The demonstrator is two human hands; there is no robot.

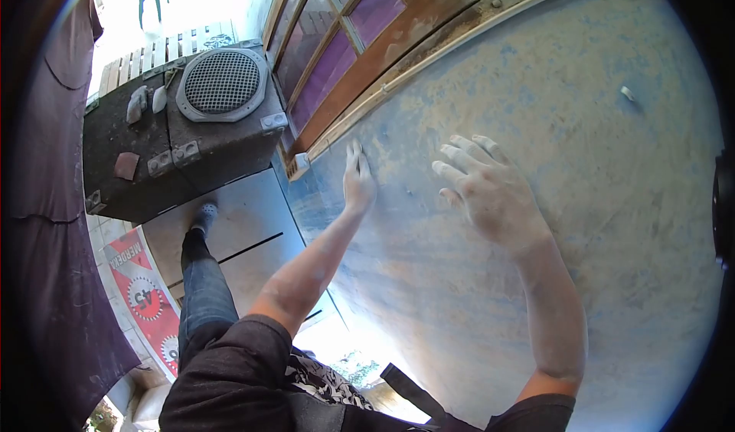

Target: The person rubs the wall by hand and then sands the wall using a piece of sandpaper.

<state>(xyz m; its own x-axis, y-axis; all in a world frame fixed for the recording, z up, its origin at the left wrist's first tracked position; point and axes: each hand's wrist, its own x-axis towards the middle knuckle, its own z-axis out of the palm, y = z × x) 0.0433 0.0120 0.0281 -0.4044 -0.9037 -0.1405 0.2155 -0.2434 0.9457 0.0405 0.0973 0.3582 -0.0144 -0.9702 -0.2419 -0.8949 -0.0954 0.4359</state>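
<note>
My left hand, coated in pale dust, rests along the wall near the wooden window frame, its fingers stretched out and close together. Farther right, my right hand is spread over the same wall, also dusty, with the fingers apart. I see no object in either hand, though the palms are hidden. The wall has patchy blue and beige paint with dusty smears. A small pale peg sticks out of it at the upper right.
A large black speaker cabinet with a round grille stands at upper left, bearing a reddish-brown square piece. Purple panes fill the window frame. A red banner lies beside my leg; dark cloth hangs at left.
</note>
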